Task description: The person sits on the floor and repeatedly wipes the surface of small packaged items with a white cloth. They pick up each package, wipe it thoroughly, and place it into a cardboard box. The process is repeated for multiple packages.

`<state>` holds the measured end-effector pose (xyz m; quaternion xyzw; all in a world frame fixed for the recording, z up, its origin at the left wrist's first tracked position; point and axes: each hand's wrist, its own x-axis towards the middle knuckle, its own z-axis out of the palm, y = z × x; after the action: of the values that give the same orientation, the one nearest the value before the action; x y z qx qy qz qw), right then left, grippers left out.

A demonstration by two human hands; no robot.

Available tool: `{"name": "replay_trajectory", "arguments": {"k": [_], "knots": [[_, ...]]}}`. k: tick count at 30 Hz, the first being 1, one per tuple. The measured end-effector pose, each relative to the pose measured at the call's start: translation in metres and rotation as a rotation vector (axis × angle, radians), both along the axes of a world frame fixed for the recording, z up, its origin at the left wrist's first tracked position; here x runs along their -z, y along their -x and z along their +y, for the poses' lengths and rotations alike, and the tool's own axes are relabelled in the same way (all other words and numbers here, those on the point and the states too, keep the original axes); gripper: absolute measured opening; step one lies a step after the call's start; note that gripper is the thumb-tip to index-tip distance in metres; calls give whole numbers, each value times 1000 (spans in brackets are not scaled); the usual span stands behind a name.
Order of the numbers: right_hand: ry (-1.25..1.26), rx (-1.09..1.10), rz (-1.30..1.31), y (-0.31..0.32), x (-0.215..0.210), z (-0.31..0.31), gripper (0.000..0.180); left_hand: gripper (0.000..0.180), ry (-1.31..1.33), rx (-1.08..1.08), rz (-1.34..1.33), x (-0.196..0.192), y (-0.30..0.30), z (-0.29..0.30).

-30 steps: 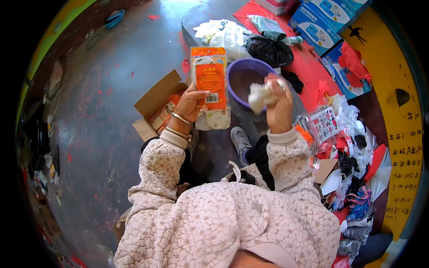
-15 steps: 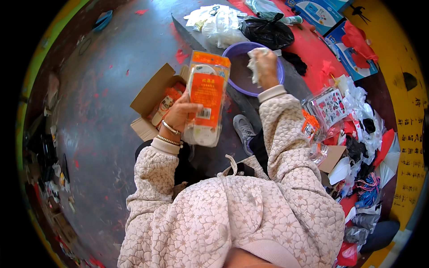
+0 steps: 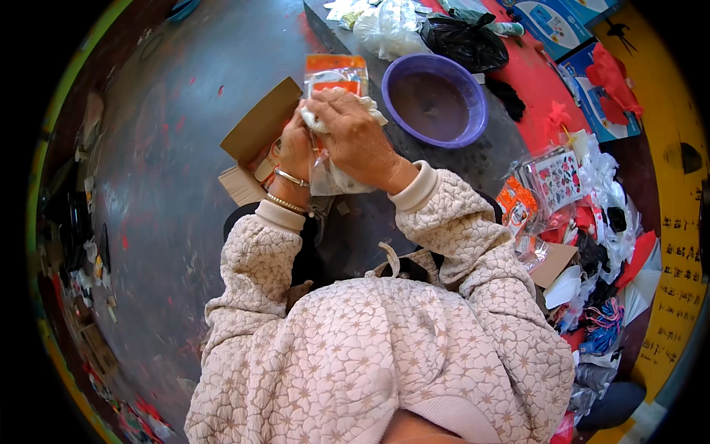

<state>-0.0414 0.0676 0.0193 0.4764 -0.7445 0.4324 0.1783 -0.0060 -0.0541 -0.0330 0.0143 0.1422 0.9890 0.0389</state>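
Observation:
My left hand (image 3: 297, 152) grips the left side of a clear plastic packet (image 3: 336, 65) with an orange header and insert and white contents. Pressed against the front of the packet is a white cloth (image 3: 375, 111), bunched under my right hand (image 3: 353, 137). The fingers of my right hand curl over the cloth and hide the middle of the packet. To the right of my hands stands a purple basin (image 3: 390, 103) holding murky brown water. Beside my left hand is an open cardboard box (image 3: 255, 122) with more orange packets inside.
Plastic bags (image 3: 392, 31) and a black bag (image 3: 466, 46) lie beyond the basin. Along the right are a mixed heap of packaging (image 3: 592, 222), an orange packet (image 3: 516, 203) and blue printed boxes (image 3: 551, 29). Small litter lines the left wall.
My right hand has moved with the cloth from over the basin leftward onto the packet. The packet is now a little higher in view, and the basin's water is uncovered.

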Motion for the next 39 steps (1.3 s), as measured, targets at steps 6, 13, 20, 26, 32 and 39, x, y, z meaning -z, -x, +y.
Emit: {"name": "replay_trajectory", "arguments": {"k": [6, 13, 20, 26, 32, 39], "knots": [[-250, -495, -263, -12, -22, 31, 28, 47, 56, -62, -37, -23, -7, -8], [392, -205, -1358, 56, -19, 87, 26, 56, 28, 23, 110, -22, -9, -6], [849, -123, -1524, 71, 14, 67, 14, 52, 310, 16, -19, -9, -6, -1], [602, -108, -850, 27, -20, 51, 15, 48, 219, 86, -93, -15, -9, 5], [336, 163, -327, 44, 14, 37, 16, 48, 171, 142, -50, -17, -12, 16], [712, 95, -1452, 91, 10, 75, 26, 41, 292, 190, -41, -13, -14, 12]]}}
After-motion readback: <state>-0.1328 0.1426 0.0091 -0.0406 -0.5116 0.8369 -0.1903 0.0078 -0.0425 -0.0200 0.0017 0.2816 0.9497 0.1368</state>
